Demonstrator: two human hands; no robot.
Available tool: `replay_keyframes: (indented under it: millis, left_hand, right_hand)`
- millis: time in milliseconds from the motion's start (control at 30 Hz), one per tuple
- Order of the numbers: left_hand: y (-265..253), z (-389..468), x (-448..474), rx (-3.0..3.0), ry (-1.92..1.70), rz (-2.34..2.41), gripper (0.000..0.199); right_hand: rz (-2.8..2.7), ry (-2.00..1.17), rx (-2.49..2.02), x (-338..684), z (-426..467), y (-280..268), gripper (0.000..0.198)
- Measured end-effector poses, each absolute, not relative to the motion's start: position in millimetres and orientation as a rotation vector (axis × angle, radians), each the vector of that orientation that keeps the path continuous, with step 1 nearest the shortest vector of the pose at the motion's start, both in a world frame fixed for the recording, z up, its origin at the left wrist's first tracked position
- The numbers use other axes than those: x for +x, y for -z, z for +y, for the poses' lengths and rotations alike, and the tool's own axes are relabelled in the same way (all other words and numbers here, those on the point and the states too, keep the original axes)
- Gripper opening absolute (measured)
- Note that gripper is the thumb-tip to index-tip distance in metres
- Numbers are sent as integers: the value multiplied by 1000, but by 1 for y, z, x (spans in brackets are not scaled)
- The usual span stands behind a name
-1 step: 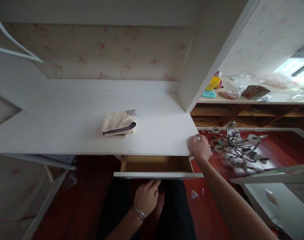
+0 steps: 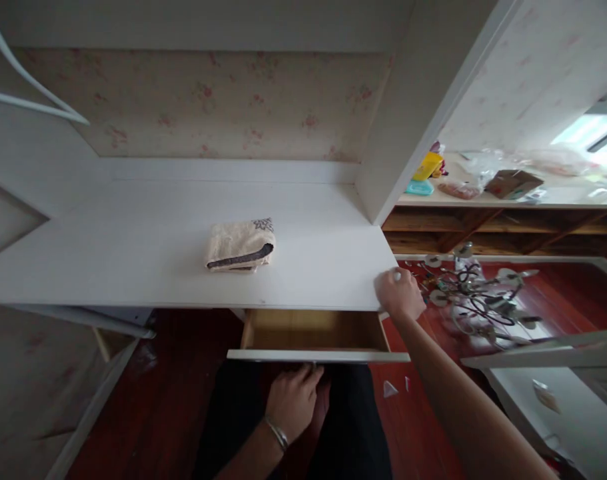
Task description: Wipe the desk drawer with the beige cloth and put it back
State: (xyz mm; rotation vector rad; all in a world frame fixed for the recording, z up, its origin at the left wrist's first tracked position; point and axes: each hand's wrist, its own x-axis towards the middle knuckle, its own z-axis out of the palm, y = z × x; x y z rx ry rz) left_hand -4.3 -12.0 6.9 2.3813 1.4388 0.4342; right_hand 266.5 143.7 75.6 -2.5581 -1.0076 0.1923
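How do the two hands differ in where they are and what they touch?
The left hand sits low, fingers at the front of the open drawer; the right hand is higher, closed on the desk top's right corner. The left wrist wears a bracelet; the right wrist is bare. Both touch the same white desk.

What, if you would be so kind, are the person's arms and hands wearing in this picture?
Both forearms are bare, with no sleeves in view. The left hand has a thin silver bangle at the wrist. The right hand wears no glove or bracelet that shows.
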Motion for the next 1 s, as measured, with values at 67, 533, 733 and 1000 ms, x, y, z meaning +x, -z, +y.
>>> replay_keyframes:
  millis: [67, 533, 733, 1000]
  left_hand:
    - [-25, -31, -15, 2465, -516, 1419, 38]
    - [-59, -37, -98, 2522, -658, 1816, 19]
    - [-52, -72, -100, 2480, -779, 1852, 23]
    - [-24, -105, -119, 2609, -1028, 1668, 20]
  right_hand:
    - [-1017, -194, -2550, 268, 143, -73, 47]
    - [-1176, -296, -2645, 262, 142, -87, 54]
    - [-1786, 40, -2268, 194, 141, -97, 45]
    - [-2322, -49, -1577, 11, 153, -117, 44]
